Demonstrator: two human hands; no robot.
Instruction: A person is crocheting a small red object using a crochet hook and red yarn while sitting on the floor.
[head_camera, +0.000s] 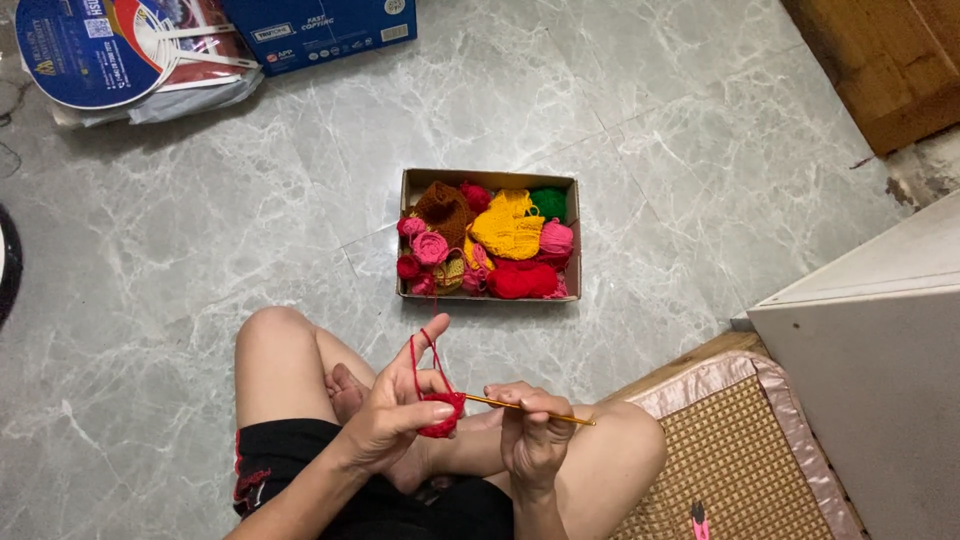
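Left hand (395, 410): raised in front of the lap, forefinger extended upward, thumb and remaining fingers pinched together. Right hand (532, 432): just beside the left, lower, fingers curled closed in a pinch grip, back of hand toward the camera. Both forearms enter from the bottom edge. Legs bare, folded, knees spread outward.

Small red crochet piece (441, 413) is hanging bunched at knee level; red yarn strand (424, 360) is looping upward; golden crochet hook (530, 409) is lying near-horizontal, tip entering the piece.
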